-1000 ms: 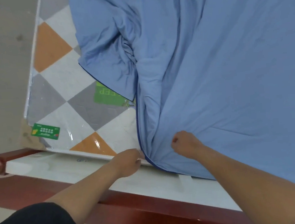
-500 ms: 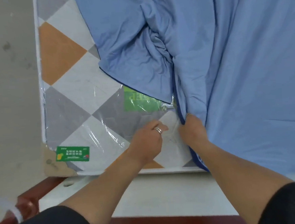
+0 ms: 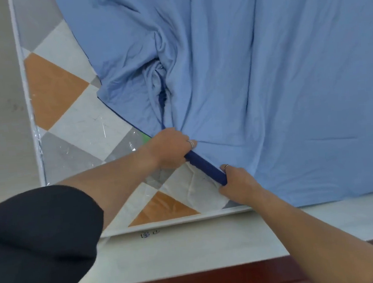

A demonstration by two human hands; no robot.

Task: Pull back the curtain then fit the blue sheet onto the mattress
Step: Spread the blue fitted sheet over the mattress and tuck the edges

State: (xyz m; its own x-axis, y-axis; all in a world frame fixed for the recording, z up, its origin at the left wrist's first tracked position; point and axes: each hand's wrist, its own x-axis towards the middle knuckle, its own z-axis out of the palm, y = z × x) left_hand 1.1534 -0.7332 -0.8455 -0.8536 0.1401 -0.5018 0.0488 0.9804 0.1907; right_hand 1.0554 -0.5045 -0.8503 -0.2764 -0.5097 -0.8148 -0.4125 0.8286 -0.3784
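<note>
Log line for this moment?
left hand: grips dark blue hem | right hand: grips hem | blue sheet: bunched | mattress near corner: uncovered

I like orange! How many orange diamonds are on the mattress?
2: one orange diamond at the left edge of the mattress, one at its near edge. The blue sheet may hide more.

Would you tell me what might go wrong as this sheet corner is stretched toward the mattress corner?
The dark blue hem is gripped by the left hand and right hand; it may slip loose. The blue sheet is bunched in folds, so it may seat crooked. The mattress wears glossy plastic wrap, so the corner may slide off.
</note>
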